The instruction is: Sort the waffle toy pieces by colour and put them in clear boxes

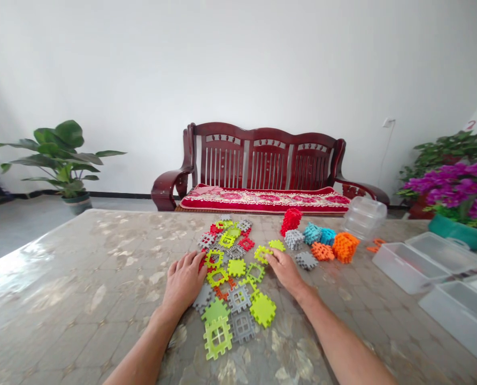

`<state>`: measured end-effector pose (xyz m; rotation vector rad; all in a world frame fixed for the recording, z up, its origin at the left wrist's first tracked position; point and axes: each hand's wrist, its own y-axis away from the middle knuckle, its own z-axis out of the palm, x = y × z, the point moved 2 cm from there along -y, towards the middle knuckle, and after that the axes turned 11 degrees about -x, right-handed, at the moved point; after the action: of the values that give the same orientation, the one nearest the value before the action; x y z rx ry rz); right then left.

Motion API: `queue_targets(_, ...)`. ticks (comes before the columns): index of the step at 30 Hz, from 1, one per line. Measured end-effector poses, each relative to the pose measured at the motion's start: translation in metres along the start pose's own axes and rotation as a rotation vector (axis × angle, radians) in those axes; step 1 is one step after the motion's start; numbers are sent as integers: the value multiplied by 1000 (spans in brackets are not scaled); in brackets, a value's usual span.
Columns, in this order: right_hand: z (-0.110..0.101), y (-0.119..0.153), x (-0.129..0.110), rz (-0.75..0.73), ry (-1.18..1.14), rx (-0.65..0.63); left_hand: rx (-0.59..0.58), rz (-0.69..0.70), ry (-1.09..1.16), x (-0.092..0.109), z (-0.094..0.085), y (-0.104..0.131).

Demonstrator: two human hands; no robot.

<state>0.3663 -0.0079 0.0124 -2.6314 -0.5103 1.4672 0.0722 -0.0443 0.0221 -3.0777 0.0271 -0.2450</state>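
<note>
A loose spread of plastic interlocking tiles with notched edges, in yellow-green, grey and red, covers the middle of the table. My left hand (186, 275) lies over the left side of this spread, fingers stretched out, beside a framed yellow-green tile (218, 277). At the right side, my right hand (284, 267) has its thumb and fingers closed on the edge of a yellow-green tile (261, 254). Just beyond it lies another yellow-green tile (277, 245). Nearest me are a yellow-green window tile (213, 346) and a grey window tile (243, 327).
Sorted stacks stand to the right: red (290, 220), grey (293, 239), blue (313, 233) and orange tiles (345, 247). Clear plastic boxes (409, 267) sit at the table's right, near a teal flowerpot (461, 232). A wooden bench (262, 139) is behind the table (102, 251).
</note>
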Motion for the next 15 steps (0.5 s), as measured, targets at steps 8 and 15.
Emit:
queue_targets(8, -19, 0, 17, 153, 183, 233, -39, -29, -10, 1, 6, -2)
queue_targets(15, -17, -1, 16, 157, 303, 201, -99, -125, -25, 31, 7, 3)
